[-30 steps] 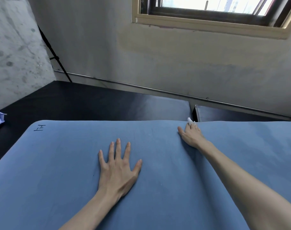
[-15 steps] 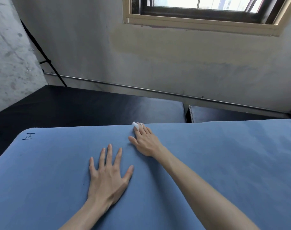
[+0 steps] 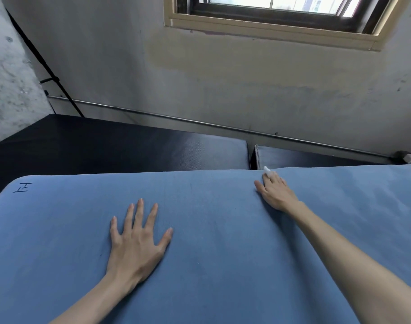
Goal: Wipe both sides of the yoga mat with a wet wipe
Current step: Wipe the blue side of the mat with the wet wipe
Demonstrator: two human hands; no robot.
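Blue foam fills most of the view: the yoga mat lies flat with its long axis running left to right across the person, its far long edge near the top of the mat and its rounded left end, marked with a small dark logo, in sight, while the right end runs out of frame. Dark padded blocks carry it, with a gap between two of them just beyond the right hand. That hand sits at the far edge, its fingers pressing a small white wet wipe, of which only a tip shows past the fingertips; whether the fingers curl round it or lie flat on it cannot be told. The left hand rests spread and flat on the mat, nearer the body and well apart from the right, its grip released and bracing the foam. The wipe lies right at the far rim, so any further stroke, in my judgement, has to run along the long axis or back toward the body; pushing farther would carry it off onto the dark padding. Open mat lies to both sides of the right hand, more visibly toward the left end.
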